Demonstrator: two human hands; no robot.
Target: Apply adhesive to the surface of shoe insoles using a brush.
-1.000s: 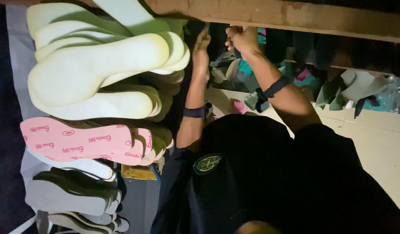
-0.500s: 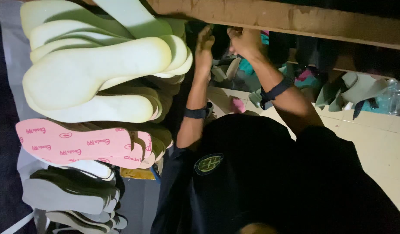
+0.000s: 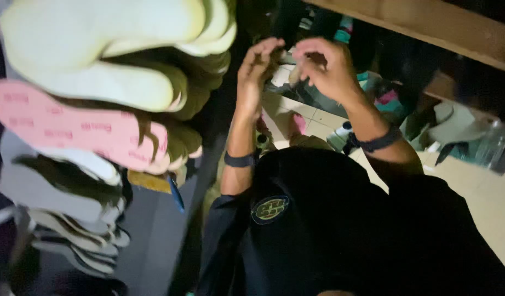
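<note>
Small pale piece pinched between two raised hands, far in the scene under a wooden beam.

The left hand and right hand meet with fingers curled narrow around it; what it is cannot be told in the dim light. Left of them lies a stack of cream insoles over a pink insole. Both wrists wear dark bands.

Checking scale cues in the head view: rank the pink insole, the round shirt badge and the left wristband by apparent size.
1. pink insole, clearly largest.
2. round shirt badge.
3. left wristband, about the badge's width but thinner; the order of these two is unsure.
</note>
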